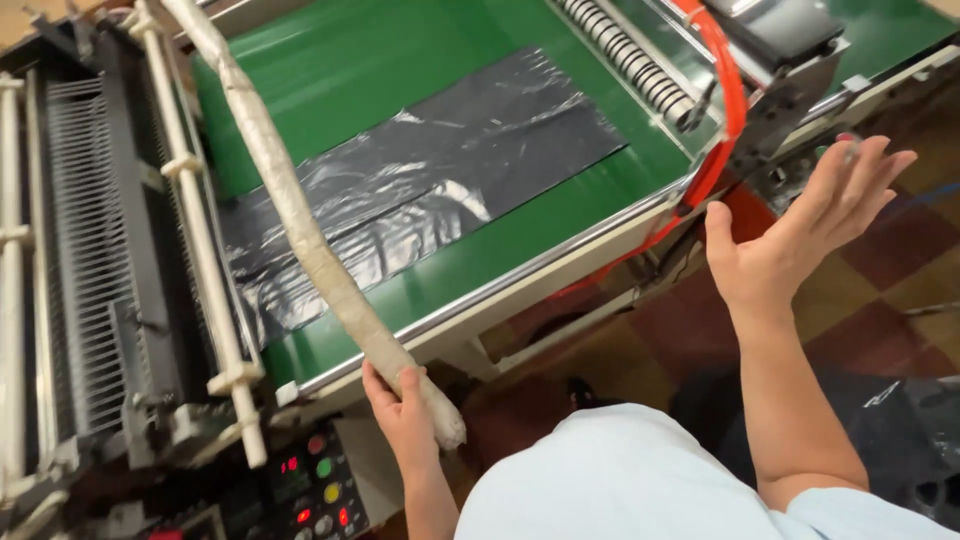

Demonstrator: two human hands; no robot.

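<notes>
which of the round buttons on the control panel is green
The upper middle round button is green; the round yellow button sits just below it, and the round red button just above.

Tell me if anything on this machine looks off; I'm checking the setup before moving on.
The black plastic sheet on the green belt is wrinkled and bunched at its left end rather than flat. A long wrapped pole, gripped near its end by the left hand, lies slanted across belt and sheet. The right hand is open, holding nothing.

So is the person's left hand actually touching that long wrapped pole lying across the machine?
Touching. The head view shows the left hand wrapped around the near end of the long cloth-wrapped pole, fingers closed on it.
</notes>
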